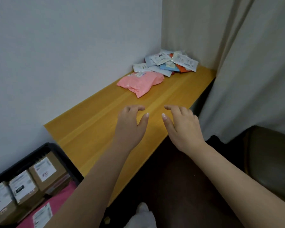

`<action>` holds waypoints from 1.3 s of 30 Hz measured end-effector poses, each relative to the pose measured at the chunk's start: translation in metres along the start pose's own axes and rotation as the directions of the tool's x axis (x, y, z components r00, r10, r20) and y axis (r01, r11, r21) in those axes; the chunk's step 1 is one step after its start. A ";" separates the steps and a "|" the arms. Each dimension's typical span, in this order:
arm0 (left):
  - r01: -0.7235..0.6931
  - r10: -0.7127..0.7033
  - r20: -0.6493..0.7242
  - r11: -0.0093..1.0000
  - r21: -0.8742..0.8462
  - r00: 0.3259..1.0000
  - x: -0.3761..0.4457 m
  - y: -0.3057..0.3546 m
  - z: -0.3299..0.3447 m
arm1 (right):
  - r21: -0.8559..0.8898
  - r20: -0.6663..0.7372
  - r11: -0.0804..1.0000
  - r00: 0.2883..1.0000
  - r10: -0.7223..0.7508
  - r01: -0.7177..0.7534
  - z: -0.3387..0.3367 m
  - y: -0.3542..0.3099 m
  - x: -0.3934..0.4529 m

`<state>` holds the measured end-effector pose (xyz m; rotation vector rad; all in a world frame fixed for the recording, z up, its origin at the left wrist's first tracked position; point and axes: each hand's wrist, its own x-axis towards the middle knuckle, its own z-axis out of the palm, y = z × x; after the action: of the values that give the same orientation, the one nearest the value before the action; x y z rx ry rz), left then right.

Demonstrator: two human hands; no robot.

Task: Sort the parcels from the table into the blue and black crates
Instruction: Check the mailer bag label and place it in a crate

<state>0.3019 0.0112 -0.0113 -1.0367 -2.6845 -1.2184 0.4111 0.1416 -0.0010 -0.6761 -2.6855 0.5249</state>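
I am looking down past a blurred white shape (143, 214) at the bottom edge, nearest the lens; I cannot tell what it is. At far left a black crate (39, 149) is sitting below the table end, holding brown cardboard boxes (47, 170) with white labels and a flat pink mailer (56, 201). The table (92, 129) is showing a smooth yellow wood-grain top running along the white wall. My left hand (130, 124) is hovering above it, fingers loosely curled, holding nothing. Just beside it, apart by a small gap, my right hand (183, 124) is mirroring it, also empty. Further back a soft, crinkled pink poly bag (141, 83) is lying on the table, and beyond it, in the corner, a heap of small parcels (168, 63), flat glossy packets in white, blue and orange. A pale curtain (247, 71) is hanging at right.
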 end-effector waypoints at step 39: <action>0.218 -0.219 0.087 0.976 0.012 0.972 0.376 0.114 0.323 | 0.087 0.100 0.991 0.991 0.089 -0.098 -0.025 0.368 0.362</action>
<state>0.1532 0.4953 -0.0577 -0.8306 -2.9330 -1.2274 0.2607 0.6331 -0.0561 -0.7726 -2.7083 0.7185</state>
